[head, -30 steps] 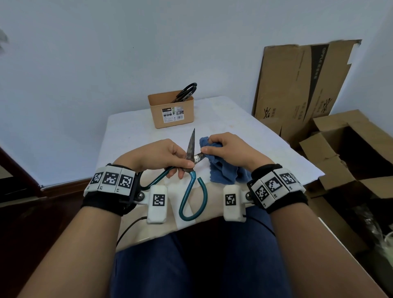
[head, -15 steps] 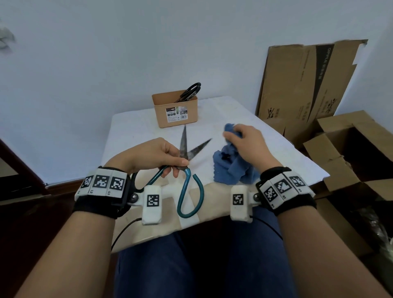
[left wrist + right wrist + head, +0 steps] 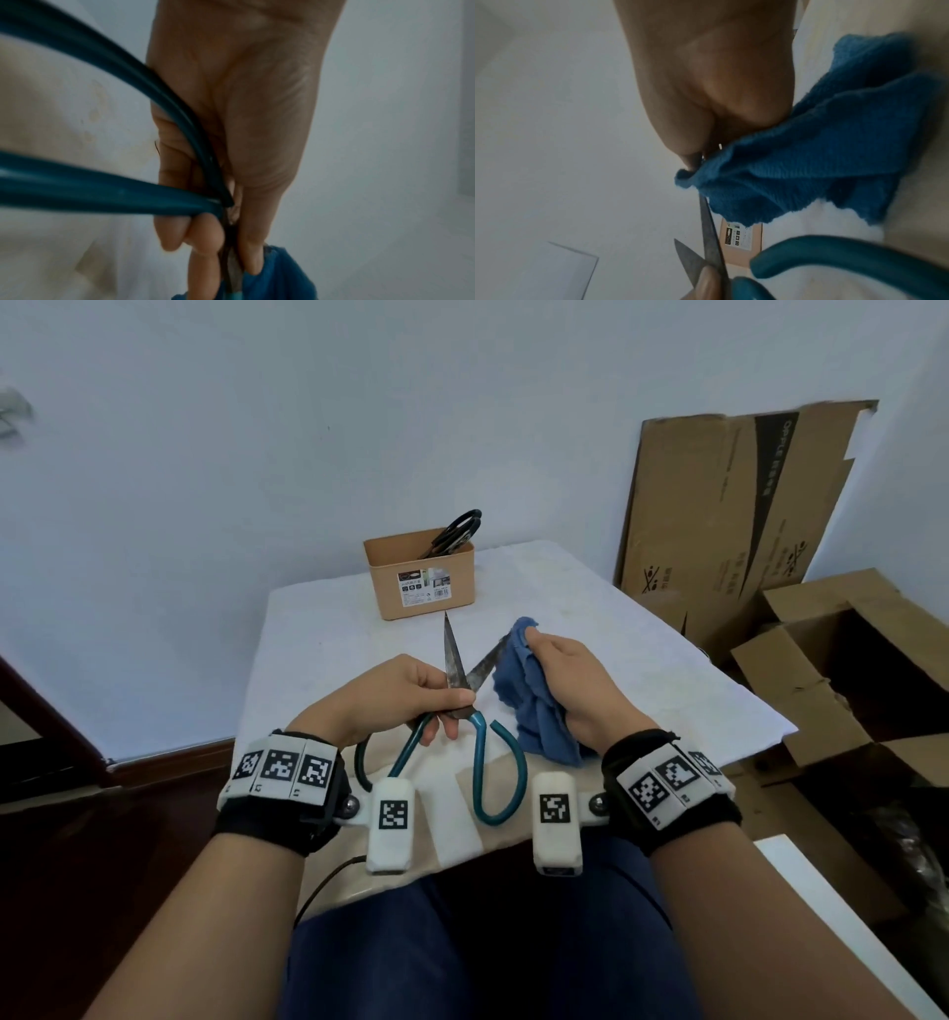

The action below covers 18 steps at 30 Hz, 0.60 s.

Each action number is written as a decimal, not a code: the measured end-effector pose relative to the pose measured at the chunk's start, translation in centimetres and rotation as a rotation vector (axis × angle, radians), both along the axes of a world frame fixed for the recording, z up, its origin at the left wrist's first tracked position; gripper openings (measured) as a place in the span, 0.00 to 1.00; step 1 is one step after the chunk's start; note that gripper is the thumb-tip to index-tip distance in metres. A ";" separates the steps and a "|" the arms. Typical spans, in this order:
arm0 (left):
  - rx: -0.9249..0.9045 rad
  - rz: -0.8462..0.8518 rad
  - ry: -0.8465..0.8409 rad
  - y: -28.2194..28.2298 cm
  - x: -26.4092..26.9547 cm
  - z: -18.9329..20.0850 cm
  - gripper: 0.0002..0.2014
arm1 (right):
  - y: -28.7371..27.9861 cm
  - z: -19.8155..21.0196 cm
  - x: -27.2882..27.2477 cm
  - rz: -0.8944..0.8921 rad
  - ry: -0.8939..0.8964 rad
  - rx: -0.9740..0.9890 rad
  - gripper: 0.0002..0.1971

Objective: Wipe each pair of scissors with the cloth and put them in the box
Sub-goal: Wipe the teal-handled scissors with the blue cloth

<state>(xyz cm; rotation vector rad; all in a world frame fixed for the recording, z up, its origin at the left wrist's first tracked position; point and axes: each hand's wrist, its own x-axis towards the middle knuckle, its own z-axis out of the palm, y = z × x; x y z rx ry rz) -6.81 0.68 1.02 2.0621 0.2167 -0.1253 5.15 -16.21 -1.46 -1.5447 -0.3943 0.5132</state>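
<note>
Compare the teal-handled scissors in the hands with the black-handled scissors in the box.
The teal-handled scissors are gripped near the pivot by the left hand, blades spread apart; the black-handled scissors stand in the box, handles up and blades hidden. The teal pair has big open loop handles; the black pair's loops look smaller. The right hand holds the blue cloth at one teal-pair blade; nothing touches the black pair.

plain room used as a makeshift work or storage corner. bare pale-blue wall (image 3: 308, 454). small table (image 3: 318, 649) under a white cover set against it. flattened cardboard sheet (image 3: 729, 505) leaning on the wall beyond the table's right edge, open cardboard cartons (image 3: 847, 660) on the floor beside it.
</note>
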 end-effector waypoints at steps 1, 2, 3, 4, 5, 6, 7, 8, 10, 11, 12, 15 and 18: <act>0.002 -0.002 0.002 -0.2 0.2 -0.1 0.13 | -0.1 0.2 -0.2 0.033 0.052 0.037 0.18; 0.002 -0.006 0.007 -0.3 0.3 -0.2 0.13 | -0.3 0.4 -0.4 0.063 0.082 0.064 0.17; -0.002 -0.014 0.017 -0.4 0.4 -0.2 0.14 | -0.4 0.5 -0.6 0.082 0.084 0.074 0.15; -0.009 -0.026 0.032 -0.5 0.5 -0.3 0.13 | -0.5 0.5 -0.6 0.087 0.076 0.075 0.14; -0.016 -0.039 0.048 -0.5 0.6 -0.2 0.13 | -0.6 0.5 -0.6 0.078 0.063 0.068 0.14; -0.017 -0.048 0.062 -0.6 0.8 -0.2 0.13 | -0.6 0.4 -0.6 0.062 0.064 0.065 0.13; -0.009 -0.048 0.071 -0.7 0.9 -0.2 0.13 | -0.6 0.3 -0.6 0.045 0.077 0.069 0.13; 0.013 -0.041 0.075 -0.8 1.0 -0.1 0.13 | -0.6 0.2 -0.5 0.030 0.101 0.081 0.12; 0.114 -0.010 0.061 -0.9 1.1 -0.1 0.13 | -0.6 0.0 -0.4 -0.004 0.135 0.103 0.12; 0.190 0.021 0.028 -1.0 1.1 -0.1 0.13 | -0.6 -0.1 -0.4 -0.029 0.147 0.114 0.12; 0.261 0.075 -0.030 -0.9 1.1 -0.2 0.13 | -0.7 -0.3 -0.2 -0.058 0.163 0.125 0.11; 0.257 0.325 -0.289 -0.7 0.6 -0.2 0.11 | -1.1 -0.8 0.3 -0.167 0.205 0.157 0.11; 0.022 0.500 -0.400 -0.9 0.4 -0.3 0.12 | -1.4 -1.4 0.7 -0.272 0.186 0.154 0.11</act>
